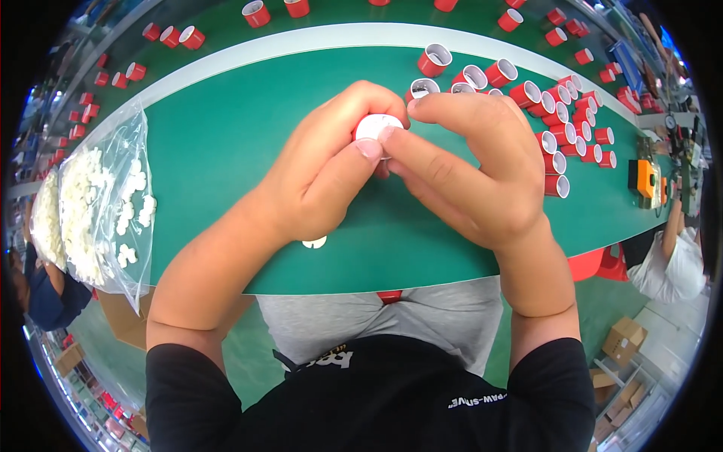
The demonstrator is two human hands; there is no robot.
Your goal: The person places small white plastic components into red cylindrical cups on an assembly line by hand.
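Upper middle of the frame: a small round white-faced piece point(374, 126), a trace of red along its left side, held up above the green bench point(248, 113). Both hands on it.

Left hand point(320, 162): closed round the piece, thumb tip over the near edge of the white face, fingers curled behind. Seems to be the steadying grip. Right hand point(482, 162): one digit laid on the right part of the white face, another arched above and to the right, apart from it. Whether the lower fingers pinch the piece from beneath, cannot tell; they are mostly hidden.

Step in hand, by my reading: seating or adjusting the white part on a red body, probably a cup. Most of that body is covered by the fingers, so whether it sits flush is not visible. Next move seems to call for an even press across the face, left grip firm, right fingertips clear of the edge.

Around: one loose white piece point(314, 242) on the bench, below the left hand, centre of the frame. Far left, a clear plastic bag point(128, 143) with many small white pieces point(84, 203). Upper right, a cluster of red cups point(562, 135), pale inside, some standing, some tipped. More red cups point(257, 14) along the top, beyond the white strip point(301, 42).
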